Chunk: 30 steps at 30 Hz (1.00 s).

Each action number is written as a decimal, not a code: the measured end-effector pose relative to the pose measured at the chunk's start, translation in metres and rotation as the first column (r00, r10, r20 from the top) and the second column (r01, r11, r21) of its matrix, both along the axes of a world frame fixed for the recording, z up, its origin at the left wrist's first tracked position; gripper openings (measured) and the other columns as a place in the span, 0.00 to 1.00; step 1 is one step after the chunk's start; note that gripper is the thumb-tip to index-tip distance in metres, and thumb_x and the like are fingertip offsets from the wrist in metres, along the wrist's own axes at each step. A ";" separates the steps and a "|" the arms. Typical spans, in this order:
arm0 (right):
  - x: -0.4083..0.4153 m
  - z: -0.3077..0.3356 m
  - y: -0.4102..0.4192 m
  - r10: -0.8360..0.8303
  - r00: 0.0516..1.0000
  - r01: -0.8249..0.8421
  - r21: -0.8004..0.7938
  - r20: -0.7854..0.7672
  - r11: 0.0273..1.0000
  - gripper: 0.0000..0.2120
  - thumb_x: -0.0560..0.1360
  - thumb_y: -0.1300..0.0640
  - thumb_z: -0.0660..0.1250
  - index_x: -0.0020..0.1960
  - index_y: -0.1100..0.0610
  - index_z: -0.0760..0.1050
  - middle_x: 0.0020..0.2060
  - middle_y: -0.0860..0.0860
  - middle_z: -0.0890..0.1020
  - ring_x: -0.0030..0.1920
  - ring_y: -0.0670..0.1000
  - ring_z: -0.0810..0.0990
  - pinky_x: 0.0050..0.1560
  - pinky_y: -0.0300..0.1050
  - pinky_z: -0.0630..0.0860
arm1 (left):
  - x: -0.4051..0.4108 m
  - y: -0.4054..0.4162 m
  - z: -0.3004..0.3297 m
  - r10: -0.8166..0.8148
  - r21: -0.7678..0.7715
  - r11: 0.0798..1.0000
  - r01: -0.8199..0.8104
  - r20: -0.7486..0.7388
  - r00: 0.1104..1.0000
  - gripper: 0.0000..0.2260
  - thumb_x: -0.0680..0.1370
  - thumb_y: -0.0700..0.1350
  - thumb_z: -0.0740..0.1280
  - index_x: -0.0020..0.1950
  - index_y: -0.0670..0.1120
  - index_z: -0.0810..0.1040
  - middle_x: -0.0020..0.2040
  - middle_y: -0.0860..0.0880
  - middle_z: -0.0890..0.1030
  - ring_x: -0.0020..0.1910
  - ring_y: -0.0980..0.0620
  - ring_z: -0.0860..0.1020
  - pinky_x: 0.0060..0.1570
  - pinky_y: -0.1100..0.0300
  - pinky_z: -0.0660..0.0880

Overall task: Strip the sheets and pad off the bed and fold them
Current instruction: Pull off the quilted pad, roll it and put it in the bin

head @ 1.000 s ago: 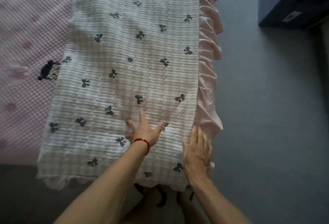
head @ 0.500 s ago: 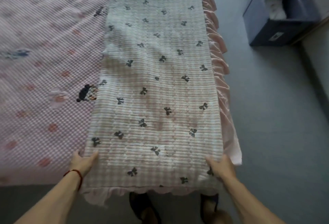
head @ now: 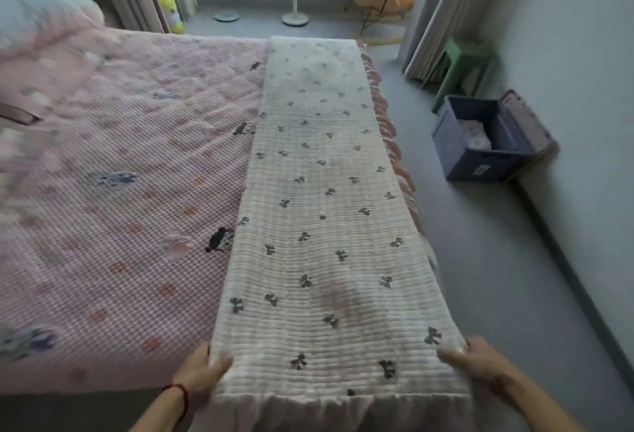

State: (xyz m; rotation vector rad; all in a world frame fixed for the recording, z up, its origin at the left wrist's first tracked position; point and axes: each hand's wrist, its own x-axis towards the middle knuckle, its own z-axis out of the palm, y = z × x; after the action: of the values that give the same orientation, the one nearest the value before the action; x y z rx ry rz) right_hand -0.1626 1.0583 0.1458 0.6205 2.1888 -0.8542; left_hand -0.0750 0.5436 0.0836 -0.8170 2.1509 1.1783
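My left hand (head: 200, 371) grips the near left corner of the quilted pad (head: 326, 226), thumb over the top edge, fingers tucked under the fabric. My right hand (head: 475, 361) pinches the near right corner the same way, thumb lying on top across the ribbed surface. There's a red cord (head: 178, 392) round the left wrist.

Between the hands the pad's near edge sits raised, and its frilled hem hangs down toward me. The pad is folded into a long narrow strip, white with small dark bows, and it runs away from me along the right side of the bed, reaching close to the far end. A pink ruffle (head: 394, 143) peeks out along its right edge, over the side of the bed.

To the left of the strip lies the pink checked sheet (head: 120, 191), covering the rest of the mattress. A pillow (head: 37, 13) sits at the far left corner, blurred.

Out on the grey floor, against the right wall, stands a dark blue storage box (head: 480, 164) with its lid open; inside I see something white and folded (head: 477, 135), too small to identify. Just behind it is a green stool (head: 463, 61).
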 end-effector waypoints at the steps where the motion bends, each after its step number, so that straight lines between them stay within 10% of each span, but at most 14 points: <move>1: 0.000 0.002 0.003 -0.038 0.997 0.035 -0.045 -0.071 0.998 0.43 0.49 0.25 0.78 0.49 0.57 0.85 0.44 0.49 0.88 0.46 0.49 0.87 0.49 0.46 0.80 | 0.000 -0.002 0.007 0.002 -0.028 1.000 -0.002 -0.005 1.000 0.20 0.73 0.60 0.70 0.58 0.48 0.79 0.54 0.54 0.84 0.51 0.55 0.82 0.54 0.53 0.79; 6: 0.010 0.012 0.009 -0.051 0.980 0.090 0.206 -0.190 0.974 0.25 0.77 0.40 0.69 0.58 0.62 0.80 0.54 0.62 0.84 0.53 0.62 0.83 0.51 0.50 0.77 | 0.010 0.003 0.048 0.187 -0.209 0.957 -0.202 -0.090 0.978 0.16 0.79 0.59 0.65 0.57 0.48 0.74 0.53 0.46 0.81 0.49 0.43 0.79 0.52 0.45 0.77; 9: 0.023 0.020 0.012 -0.185 0.978 0.180 -0.053 -0.094 0.982 0.17 0.76 0.49 0.74 0.55 0.63 0.81 0.43 0.58 0.86 0.41 0.56 0.85 0.37 0.45 0.80 | 0.020 0.005 0.066 0.168 -0.208 0.960 -0.188 -0.109 0.980 0.16 0.78 0.60 0.67 0.56 0.49 0.73 0.50 0.49 0.79 0.49 0.44 0.78 0.48 0.49 0.75; 12: 0.028 0.026 0.016 -0.218 0.972 0.233 -0.272 0.085 0.934 0.12 0.75 0.59 0.75 0.54 0.66 0.81 0.44 0.62 0.87 0.44 0.63 0.87 0.43 0.65 0.83 | 0.024 -0.003 0.073 0.059 -0.154 0.986 -0.066 -0.044 0.997 0.15 0.76 0.57 0.72 0.57 0.51 0.75 0.52 0.51 0.80 0.52 0.47 0.80 0.51 0.50 0.76; 19: 0.033 0.009 0.012 -0.174 0.959 0.197 0.088 -0.223 0.976 0.25 0.74 0.42 0.74 0.63 0.53 0.70 0.52 0.54 0.79 0.51 0.58 0.79 0.52 0.52 0.77 | 0.029 -0.015 0.058 0.086 -0.166 0.982 -0.089 -0.028 0.996 0.17 0.75 0.54 0.74 0.57 0.47 0.76 0.54 0.48 0.82 0.50 0.47 0.80 0.52 0.49 0.79; 25: 0.044 -0.002 -0.006 -0.443 0.857 0.396 -0.213 -0.263 0.893 0.23 0.78 0.56 0.72 0.66 0.46 0.64 0.59 0.60 0.78 0.51 0.63 0.82 0.42 0.58 0.83 | 0.033 -0.019 0.035 0.252 -0.123 0.959 -0.255 -0.036 0.967 0.23 0.74 0.59 0.73 0.60 0.45 0.74 0.56 0.45 0.79 0.51 0.44 0.78 0.54 0.44 0.77; 30: 0.060 -0.010 -0.013 -0.367 0.855 0.369 -0.068 -0.366 0.927 0.21 0.77 0.55 0.72 0.63 0.46 0.64 0.54 0.58 0.78 0.46 0.59 0.81 0.44 0.55 0.81 | 0.047 -0.012 0.025 0.302 -0.006 0.953 -0.303 -0.043 0.952 0.27 0.75 0.58 0.74 0.68 0.47 0.72 0.58 0.46 0.78 0.53 0.46 0.78 0.50 0.50 0.75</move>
State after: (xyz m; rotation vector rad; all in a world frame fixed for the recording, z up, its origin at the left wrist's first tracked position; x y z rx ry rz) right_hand -0.1024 1.0449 0.1359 0.9697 2.4484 -1.2545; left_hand -0.0277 0.5315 0.1086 -1.1698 2.1189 1.3420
